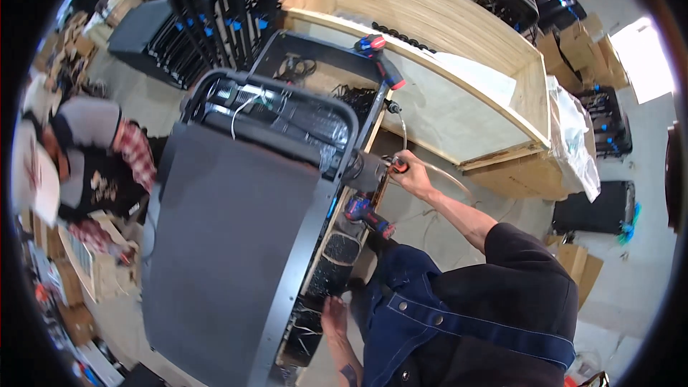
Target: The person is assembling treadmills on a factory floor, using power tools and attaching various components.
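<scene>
A treadmill frame (236,236) with a broad dark belt lies across the workbench in front of me. Its uncovered motor end (279,118) shows wiring and a roller. My right hand (413,178) is closed around a small black-and-orange tool (398,165) at the bench's right edge, beside a dark grey rounded object (365,170). Fingers hide most of the tool. My left hand (335,317) hangs by the near side of the bench, its fingers loosely extended and nothing seen in them. Between the hands, a blue-and-red power drill (365,215) rests on the bench side.
A second cordless driver (380,61) lies by a large wooden crate (430,29). A pale hose (448,174) curves past my right forearm. Black bins (337,249) line the bench side. A co-worker in a checked sleeve (135,150) works at left. Stacked black frames (229,14) stand behind.
</scene>
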### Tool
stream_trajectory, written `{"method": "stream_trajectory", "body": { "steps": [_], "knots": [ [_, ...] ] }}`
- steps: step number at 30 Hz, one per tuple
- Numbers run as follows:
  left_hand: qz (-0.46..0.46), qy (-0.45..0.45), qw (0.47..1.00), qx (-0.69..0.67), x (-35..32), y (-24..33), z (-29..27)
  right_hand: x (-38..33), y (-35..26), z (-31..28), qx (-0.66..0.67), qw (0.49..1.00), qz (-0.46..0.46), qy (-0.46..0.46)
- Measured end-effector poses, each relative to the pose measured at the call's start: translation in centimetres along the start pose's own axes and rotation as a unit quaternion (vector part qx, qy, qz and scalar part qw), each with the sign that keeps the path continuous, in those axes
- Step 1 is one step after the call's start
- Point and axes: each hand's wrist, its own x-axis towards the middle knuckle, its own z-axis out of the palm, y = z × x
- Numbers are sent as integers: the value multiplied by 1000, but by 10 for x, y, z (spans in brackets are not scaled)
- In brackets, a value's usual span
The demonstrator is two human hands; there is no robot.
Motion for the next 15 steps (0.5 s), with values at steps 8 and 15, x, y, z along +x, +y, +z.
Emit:
{"method": "stream_trajectory", "body": {
  "steps": [8, 15],
  "knots": [
    [41, 177, 982, 56, -32, -42, 20, 105, 38, 31, -15, 998, -30, -60],
    [16, 123, 992, 24, -40, -79, 33, 129, 81, 32, -159, 949, -134, -238]
  ]
}}
